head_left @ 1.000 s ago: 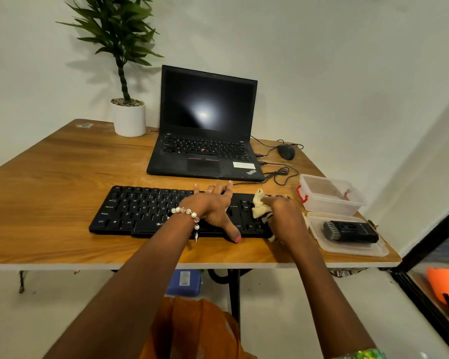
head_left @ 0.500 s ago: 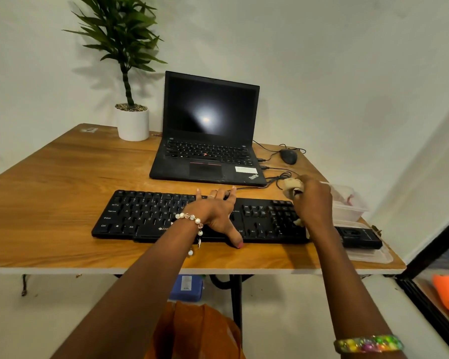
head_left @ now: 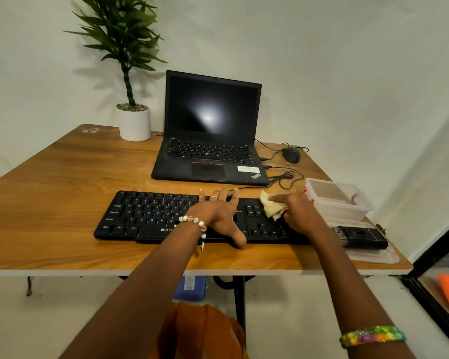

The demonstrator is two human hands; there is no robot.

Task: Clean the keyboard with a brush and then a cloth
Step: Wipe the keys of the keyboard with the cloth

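Clear tub (head_left: 340, 203) and brush (head_left: 360, 237) crowd the keyboard's (head_left: 145, 216) right end.

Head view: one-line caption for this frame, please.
Left hand steadies the keyboard while right hand wipes it with a cloth.

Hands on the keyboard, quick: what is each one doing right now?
Left hand: open, fingers spread flat on the keyboard.
Right hand: grips the cloth against the keys.
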